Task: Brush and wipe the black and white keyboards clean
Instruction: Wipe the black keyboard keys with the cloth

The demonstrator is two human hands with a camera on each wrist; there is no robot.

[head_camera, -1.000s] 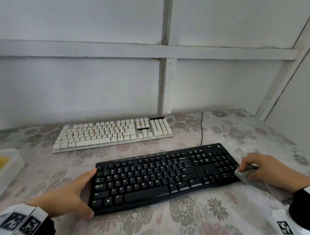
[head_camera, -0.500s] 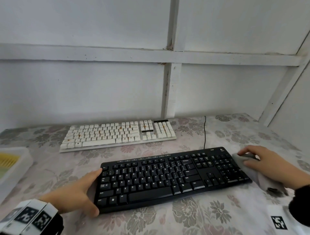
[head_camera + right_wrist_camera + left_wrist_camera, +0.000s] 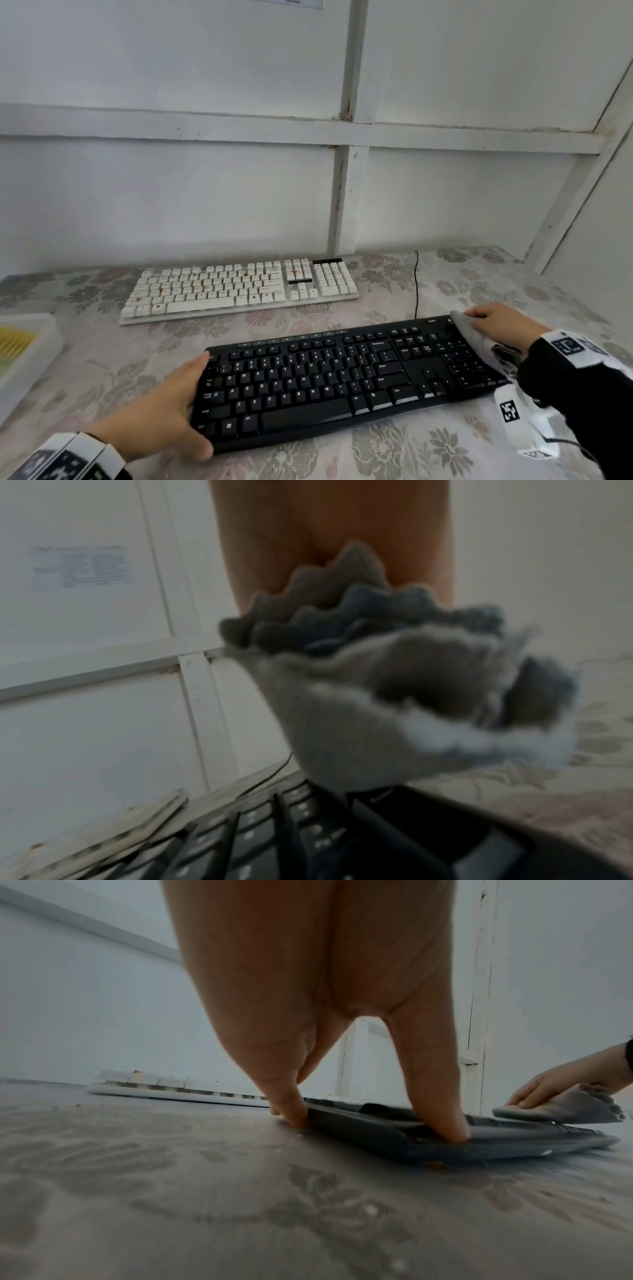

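Two keyboards on the desk (image 3: 462,455), which has a floral cloth over it. The black keyboard (image 3: 342,380) sits near the front edge, and the key legends read fine: QWERTY row, Enter, Shift, Ctrl, Alt, Caps Lock, Backspace. There's a small model label at its far right corner, but it's too tiny to make out. The white keyboard (image 3: 239,291) lies behind it toward the back edge, well apart, with orange-brown stains on several keys.

Left hand (image 3: 161,414) is spread wide against the black keyboard's left end, fingers along the far corner and thumb at the near corner. In the left wrist view the fingertips (image 3: 445,1123) touch the board's edge.

Right hand (image 3: 500,325) lies on one grey cloth (image 3: 469,329) at the black keyboard's far right corner, fingers fairly straight on top of it.

One black cable (image 3: 416,284) runs from the black keyboard toward the back edge. One white tray (image 3: 30,346) with something yellow in it sits at the left edge. Printed sheet on the wall (image 3: 82,566), text unreadable.
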